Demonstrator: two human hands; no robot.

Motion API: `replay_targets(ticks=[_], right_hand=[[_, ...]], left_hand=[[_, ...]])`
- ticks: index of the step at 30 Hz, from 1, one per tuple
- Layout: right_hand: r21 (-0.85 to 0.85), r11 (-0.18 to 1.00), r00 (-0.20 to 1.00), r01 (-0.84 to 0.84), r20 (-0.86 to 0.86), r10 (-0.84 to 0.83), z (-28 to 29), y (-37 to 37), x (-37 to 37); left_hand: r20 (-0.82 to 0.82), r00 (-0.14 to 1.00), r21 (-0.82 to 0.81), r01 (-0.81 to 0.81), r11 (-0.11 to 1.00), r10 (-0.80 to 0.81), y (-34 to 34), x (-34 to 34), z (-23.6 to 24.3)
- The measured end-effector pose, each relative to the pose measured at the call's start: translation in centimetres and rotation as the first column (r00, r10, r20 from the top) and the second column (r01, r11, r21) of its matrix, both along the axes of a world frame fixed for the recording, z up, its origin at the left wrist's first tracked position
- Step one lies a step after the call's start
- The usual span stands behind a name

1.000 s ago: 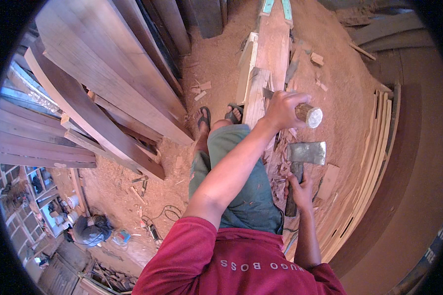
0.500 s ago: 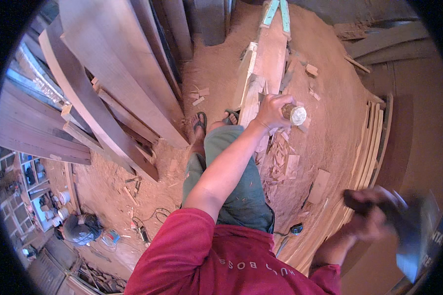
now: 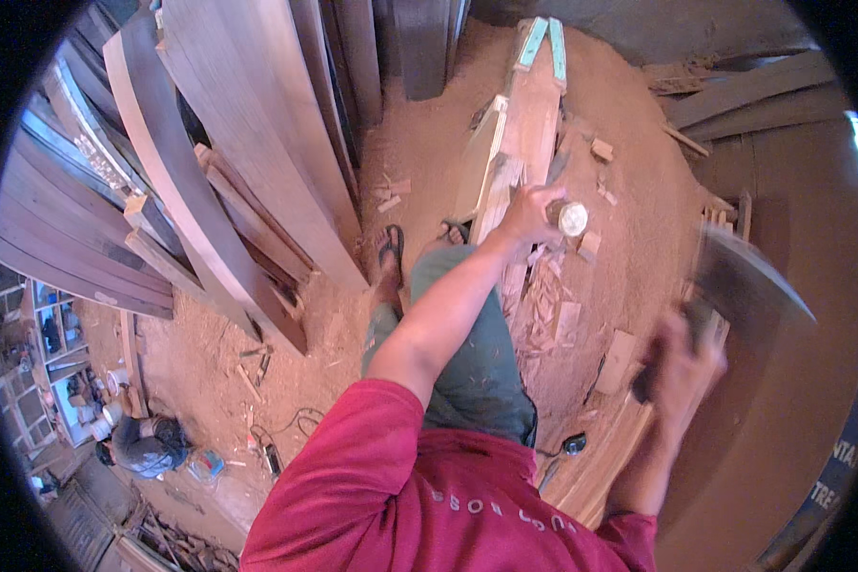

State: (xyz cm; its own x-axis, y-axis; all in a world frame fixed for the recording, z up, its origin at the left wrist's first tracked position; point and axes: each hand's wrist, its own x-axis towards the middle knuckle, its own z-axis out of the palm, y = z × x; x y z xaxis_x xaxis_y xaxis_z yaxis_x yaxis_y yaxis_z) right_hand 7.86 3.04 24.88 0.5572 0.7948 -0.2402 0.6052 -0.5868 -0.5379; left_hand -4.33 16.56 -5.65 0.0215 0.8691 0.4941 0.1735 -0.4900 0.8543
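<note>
My left hand (image 3: 529, 215) is closed round the handle of what looks like a chisel (image 3: 572, 219), its pale round butt facing up. The tool's lower end is largely hidden by my fingers. Beneath it lies a long reddish plank (image 3: 532, 119), running away from me between the wood chips. To the right, my right hand (image 3: 679, 367) is wrapped round the dark handle of a tool with a broad grey metal blade (image 3: 748, 276). Motion blurs that blade, and its exact kind cannot be made out. It is held apart from the chisel.
Wood shavings (image 3: 548, 296) are heaped beside the plank. Tall boards (image 3: 257, 124) lean at the left. A tape measure (image 3: 574, 443) rests near my right side. Another person (image 3: 148, 446) crouches at the far lower left, near a cable (image 3: 300, 421).
My right hand has swung up and leftward with its bladed tool, toward the chisel. My left hand keeps its grip at nearly the same place. The view has shifted slightly.
</note>
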Motion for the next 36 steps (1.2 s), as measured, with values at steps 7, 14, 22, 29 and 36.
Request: replay_targets(ticks=[7, 14, 22, 29, 36], right_hand=[[0.638, 0.245, 0.682, -0.73, 0.66, 0.315, 5.1, -1.2, 5.3], [0.12, 0.886, 0.893, -0.447, 0.12, 0.434, -6.9, -0.8, 2.1], [0.744, 0.307, 0.797, -0.594, 0.491, 0.352, 5.0, -2.4, 4.2], [0.147, 0.919, 0.924, -0.365, -0.064, 0.377, -13.6, -3.7, 3.0], [0.158, 0.981, 0.932, -0.113, -0.325, 0.16, -14.5, -7.4, 5.9]], left_hand=[[0.001, 0.999, -0.07, 0.053, 0.996, -0.053, -0.1, 1.0, 0.7], [-0.053, 0.995, -0.145, 0.074, 0.987, -0.083, -0.5, 1.1, -1.0], [0.003, 0.989, -0.158, 0.145, 0.977, -0.147, -0.2, 1.1, 0.9], [-0.085, 0.995, -0.124, 0.038, 0.992, -0.049, 0.8, -0.2, 0.4], [-0.049, 0.989, -0.078, 0.134, 0.988, -0.138, -0.4, 0.7, 0.8]])
